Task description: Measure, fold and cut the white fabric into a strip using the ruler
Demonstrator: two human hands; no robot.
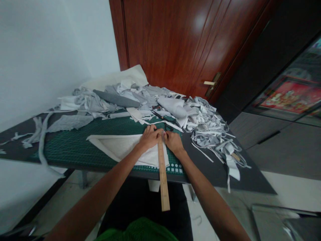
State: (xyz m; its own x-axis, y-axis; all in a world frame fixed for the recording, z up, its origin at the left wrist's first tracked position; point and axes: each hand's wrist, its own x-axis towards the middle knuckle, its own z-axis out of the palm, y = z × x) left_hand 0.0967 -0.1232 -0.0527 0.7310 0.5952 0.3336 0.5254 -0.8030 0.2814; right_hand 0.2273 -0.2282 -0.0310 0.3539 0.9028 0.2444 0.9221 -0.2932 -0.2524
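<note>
My left hand point(149, 138) and my right hand point(174, 142) meet at the far end of a long wooden ruler point(162, 167), with fingers closed around it. The ruler lies on a green cutting mat point(75, 150), and its near end sticks out past the table edge towards me. Under my left hand and palm lies a white fabric piece point(125, 149) with a folded edge. Black-handled scissors point(160, 116) lie just beyond my fingers, partly under scraps.
Heaps of grey and white fabric scraps point(205, 132) cover the far and right parts of the dark table point(225, 177). A long grey strip point(42, 144) hangs over the left edge. A wall stands at left, and a wooden door point(175, 40) stands behind the table.
</note>
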